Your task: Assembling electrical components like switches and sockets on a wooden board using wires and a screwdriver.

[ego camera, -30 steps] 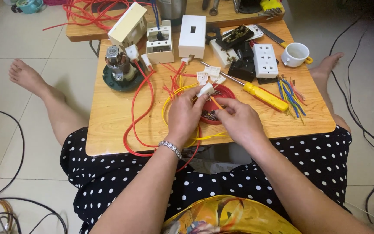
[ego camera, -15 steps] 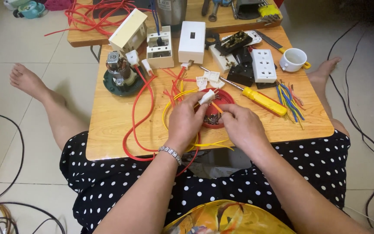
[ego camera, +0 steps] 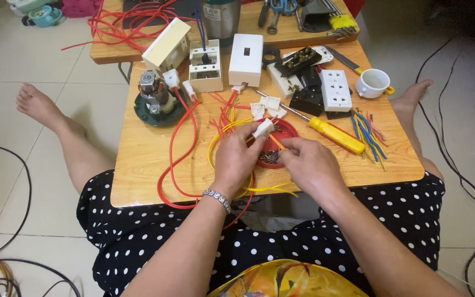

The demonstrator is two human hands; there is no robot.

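The left hand (ego camera: 237, 159) pinches a small white connector (ego camera: 263, 128) between thumb and fingertips, holding it just above the red dish (ego camera: 290, 129) of screws. The right hand (ego camera: 309, 162), fingers closed, brings a thin orange-handled tool (ego camera: 276, 143) up to the underside of that grip. The hold looks slight, so a push from the tool could twist the part loose into the dish, and the yellow wire (ego camera: 221, 137) looped under the wrist could snag.
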